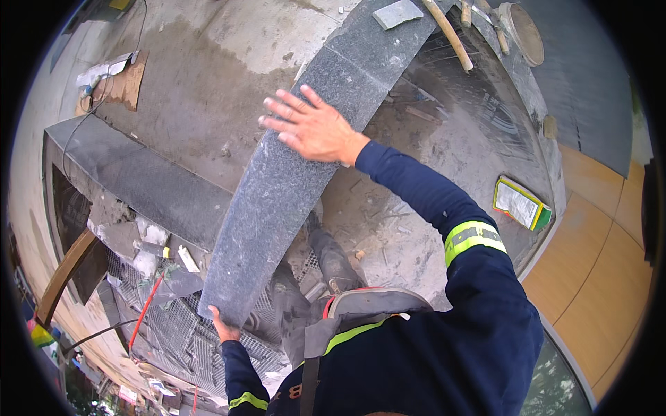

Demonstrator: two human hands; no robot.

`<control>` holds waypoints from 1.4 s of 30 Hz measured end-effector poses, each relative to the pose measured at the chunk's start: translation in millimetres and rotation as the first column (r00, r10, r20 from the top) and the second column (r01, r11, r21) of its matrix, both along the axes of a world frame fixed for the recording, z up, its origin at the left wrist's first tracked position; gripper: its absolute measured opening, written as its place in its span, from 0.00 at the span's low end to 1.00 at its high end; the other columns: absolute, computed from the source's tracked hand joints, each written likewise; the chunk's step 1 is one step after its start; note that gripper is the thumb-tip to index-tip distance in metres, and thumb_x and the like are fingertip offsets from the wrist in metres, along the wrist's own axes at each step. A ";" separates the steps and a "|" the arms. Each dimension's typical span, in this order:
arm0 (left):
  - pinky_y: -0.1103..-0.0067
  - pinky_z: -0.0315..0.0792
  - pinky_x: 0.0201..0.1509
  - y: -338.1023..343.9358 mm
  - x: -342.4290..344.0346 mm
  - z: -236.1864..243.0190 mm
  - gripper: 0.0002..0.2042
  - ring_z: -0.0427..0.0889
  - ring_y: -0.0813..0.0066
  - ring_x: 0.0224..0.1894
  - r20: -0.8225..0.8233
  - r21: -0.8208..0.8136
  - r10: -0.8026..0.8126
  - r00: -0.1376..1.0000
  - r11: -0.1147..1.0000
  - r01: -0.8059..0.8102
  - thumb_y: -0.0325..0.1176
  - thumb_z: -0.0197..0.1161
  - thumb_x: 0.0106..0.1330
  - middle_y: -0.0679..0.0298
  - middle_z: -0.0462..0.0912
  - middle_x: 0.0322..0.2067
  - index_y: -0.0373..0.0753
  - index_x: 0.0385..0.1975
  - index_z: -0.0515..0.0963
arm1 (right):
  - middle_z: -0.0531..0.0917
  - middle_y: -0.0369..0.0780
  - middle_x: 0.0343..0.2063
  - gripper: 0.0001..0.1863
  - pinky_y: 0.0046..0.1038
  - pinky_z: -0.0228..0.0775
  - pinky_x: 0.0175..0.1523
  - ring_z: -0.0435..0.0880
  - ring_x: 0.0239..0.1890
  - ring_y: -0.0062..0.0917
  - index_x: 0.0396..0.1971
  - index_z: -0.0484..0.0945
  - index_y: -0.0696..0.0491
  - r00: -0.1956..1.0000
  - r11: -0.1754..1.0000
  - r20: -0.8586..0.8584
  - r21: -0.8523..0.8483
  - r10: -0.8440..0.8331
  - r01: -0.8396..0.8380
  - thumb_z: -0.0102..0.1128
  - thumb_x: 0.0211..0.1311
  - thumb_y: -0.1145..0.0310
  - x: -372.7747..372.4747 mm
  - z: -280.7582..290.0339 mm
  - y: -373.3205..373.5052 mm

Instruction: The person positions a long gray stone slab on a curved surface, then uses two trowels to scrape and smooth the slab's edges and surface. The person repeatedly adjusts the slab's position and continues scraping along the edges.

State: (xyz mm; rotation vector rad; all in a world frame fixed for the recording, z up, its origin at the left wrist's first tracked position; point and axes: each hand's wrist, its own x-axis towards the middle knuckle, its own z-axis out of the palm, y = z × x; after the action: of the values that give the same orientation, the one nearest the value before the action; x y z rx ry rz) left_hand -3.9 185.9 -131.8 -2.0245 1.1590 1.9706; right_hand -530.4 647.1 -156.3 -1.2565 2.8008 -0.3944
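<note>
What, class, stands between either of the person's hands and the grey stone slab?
Nothing visible does. The right hand is spread over the slab, and the left hand is at its near end, thumb against the edge. The left fingers are hidden, so I cannot tell about their underside.

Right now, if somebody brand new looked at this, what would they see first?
Probably the long, speckled grey stone slab slanting through the middle, with the person's right hand spread across it and the left hand at its near end. Next might be the bright yellow reflective band on the navy right sleeve, then the yellow-and-green packet lying off to the right.
</note>
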 end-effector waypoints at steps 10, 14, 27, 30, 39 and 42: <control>0.55 0.68 0.74 -11.2 19.5 -2.7 0.45 0.71 0.52 0.72 0.034 -0.014 0.021 0.999 1.000 -0.021 0.60 0.73 0.68 0.57 0.69 0.73 0.44 0.79 0.61 | 0.71 0.51 0.72 0.30 0.49 0.59 0.77 0.69 0.74 0.41 0.72 0.70 0.53 0.626 0.579 0.051 -0.328 -0.778 0.747 0.59 0.73 0.61 -8.4 25.9 38.9; 0.58 0.69 0.74 -6.2 8.6 -9.9 0.45 0.73 0.53 0.71 0.021 -0.051 0.010 1.000 0.999 -0.009 0.60 0.74 0.67 0.56 0.71 0.72 0.41 0.77 0.63 | 0.86 0.43 0.36 0.26 0.36 0.79 0.44 0.85 0.36 0.30 0.45 0.79 0.60 0.014 0.036 0.665 0.019 -0.747 0.999 0.74 0.64 0.52 173.0 19.4 18.0; 0.62 0.64 0.78 -6.4 6.6 6.0 0.47 0.72 0.53 0.71 0.027 -0.092 -0.057 0.998 0.994 0.059 0.60 0.75 0.66 0.51 0.71 0.72 0.33 0.75 0.65 | 0.84 0.44 0.35 0.37 0.28 0.84 0.29 0.86 0.32 0.24 0.50 0.78 0.73 -0.228 -0.047 0.862 0.232 -0.453 0.972 0.77 0.65 0.49 262.5 -3.1 -115.3; 0.60 0.61 0.80 21.6 -11.7 19.0 0.47 0.68 0.48 0.74 0.298 -0.429 -0.275 0.914 0.817 0.386 0.54 0.77 0.66 0.45 0.68 0.73 0.30 0.76 0.63 | 0.83 0.44 0.32 0.36 0.28 0.84 0.28 0.85 0.31 0.24 0.50 0.78 0.73 -0.229 -0.048 0.854 0.234 -0.467 0.971 0.77 0.65 0.50 259.9 5.7 -116.1; 0.52 0.50 0.83 265.2 -320.7 72.6 0.54 0.55 0.37 0.80 0.224 -0.827 -0.940 0.257 -0.044 0.561 0.54 0.80 0.57 0.34 0.59 0.76 0.33 0.78 0.58 | 0.85 0.42 0.18 0.27 0.37 0.79 0.33 0.90 0.24 0.30 0.21 0.74 0.55 -0.127 0.051 0.832 0.182 -0.539 0.982 0.73 0.65 0.48 260.4 4.0 -101.7; 0.38 0.42 0.81 309.3 -404.3 44.3 0.68 0.46 0.26 0.82 0.507 -0.729 -0.862 0.001 -0.428 0.534 0.68 0.81 0.44 0.26 0.49 0.77 0.37 0.82 0.51 | 0.87 0.47 0.20 0.25 0.43 0.78 0.39 0.90 0.27 0.42 0.20 0.75 0.56 -0.197 0.111 0.812 0.305 -0.550 0.946 0.72 0.63 0.50 254.0 -2.9 -100.5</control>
State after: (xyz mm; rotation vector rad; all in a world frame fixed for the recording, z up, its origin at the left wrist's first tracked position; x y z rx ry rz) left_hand -408.2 495.2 -87.5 0.0292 2.9145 0.6628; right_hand -276.4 546.6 -159.2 1.0350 2.0520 -1.2842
